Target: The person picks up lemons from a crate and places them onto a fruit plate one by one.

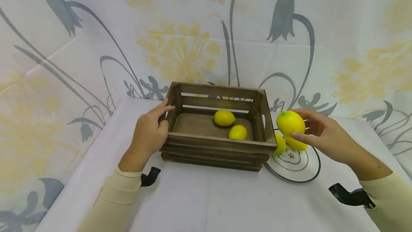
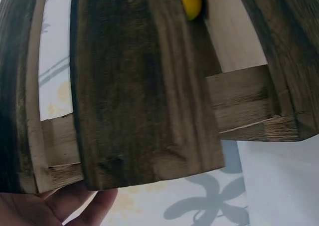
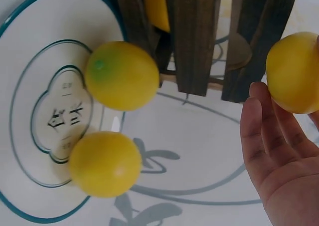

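My right hand (image 1: 325, 135) pinches a lemon (image 1: 290, 122) between thumb and fingers, above the plate (image 1: 309, 171) beside the crate. In the right wrist view that lemon (image 3: 294, 74) lies against the fingertips at the right edge. Two more lemons, one with a greenish end (image 3: 122, 76) and one plain yellow (image 3: 104, 163), sit on the plate. My left hand (image 1: 149, 128) grips the left end of a brown slatted wooden crate (image 1: 212, 149); in the left wrist view its fingertips show below the slats. Inside the crate lie two lemons, one farther back (image 1: 224, 118) and one nearer the front (image 1: 238, 132).
A white cloth (image 1: 206, 196) covers the table. Behind the crate hangs a curtain (image 1: 193, 17) printed with grey and yellow flowers. The plate, white with a green rim, stands close to the crate's right end. A black strap piece sticks out at each wrist.
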`<action>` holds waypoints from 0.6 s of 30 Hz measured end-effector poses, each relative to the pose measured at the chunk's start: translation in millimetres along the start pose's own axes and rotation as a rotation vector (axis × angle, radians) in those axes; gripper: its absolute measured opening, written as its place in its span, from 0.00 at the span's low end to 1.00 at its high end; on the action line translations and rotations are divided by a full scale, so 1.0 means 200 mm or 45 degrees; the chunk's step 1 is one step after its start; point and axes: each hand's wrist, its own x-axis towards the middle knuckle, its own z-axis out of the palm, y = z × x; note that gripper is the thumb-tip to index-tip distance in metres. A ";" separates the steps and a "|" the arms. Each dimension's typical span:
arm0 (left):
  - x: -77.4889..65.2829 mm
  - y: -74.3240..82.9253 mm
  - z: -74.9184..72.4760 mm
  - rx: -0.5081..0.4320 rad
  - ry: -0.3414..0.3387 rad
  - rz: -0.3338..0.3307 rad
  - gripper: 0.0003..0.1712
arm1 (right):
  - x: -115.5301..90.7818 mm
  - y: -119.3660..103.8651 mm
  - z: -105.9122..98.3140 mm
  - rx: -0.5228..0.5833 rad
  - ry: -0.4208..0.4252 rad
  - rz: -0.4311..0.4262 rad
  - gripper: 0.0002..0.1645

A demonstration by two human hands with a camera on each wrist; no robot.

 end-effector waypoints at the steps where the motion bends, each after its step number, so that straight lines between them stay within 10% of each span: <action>1: 0.00 0.00 0.01 0.001 0.014 0.005 0.32 | -0.01 0.01 0.01 -0.001 0.001 0.023 0.35; 18: 0.00 -0.02 0.00 -0.111 -0.022 -0.050 0.32 | -0.14 0.16 0.09 -0.090 0.044 0.145 0.34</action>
